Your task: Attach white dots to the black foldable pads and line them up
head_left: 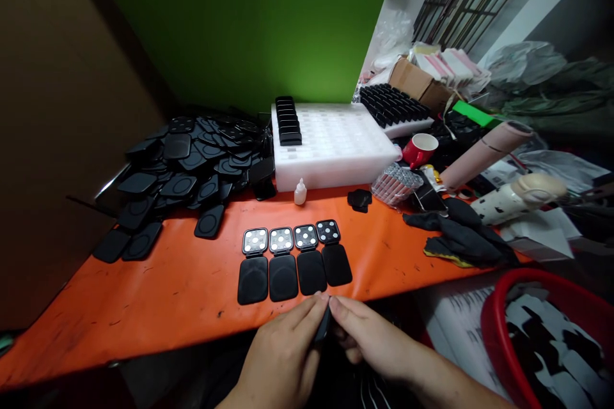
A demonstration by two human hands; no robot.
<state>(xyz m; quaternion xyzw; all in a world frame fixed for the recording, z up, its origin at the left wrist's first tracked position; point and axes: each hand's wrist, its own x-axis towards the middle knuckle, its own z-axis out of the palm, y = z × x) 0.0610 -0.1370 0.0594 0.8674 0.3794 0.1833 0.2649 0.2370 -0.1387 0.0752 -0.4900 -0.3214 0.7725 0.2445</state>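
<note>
My left hand (288,346) and my right hand (367,330) meet at the table's front edge, both closed on a thin black flat piece (324,324). It is held tilted, nearly edge-on, with much of it hidden by my fingers. Just beyond my hands, several hinged black pads (253,281) lie unfolded side by side in a row. Each has a larger plain black panel toward me and a smaller panel (281,239) with pale round dots on the far side. Behind the row stands a small white dropper bottle (300,193).
A heap of black pads (182,185) covers the orange table's (167,294) left. A white foam block (330,172) holds a row of black parts (286,121). To the right are a red mug (418,152), a dark glove (467,236), a patterned bottle (518,195) and a red tub (494,319).
</note>
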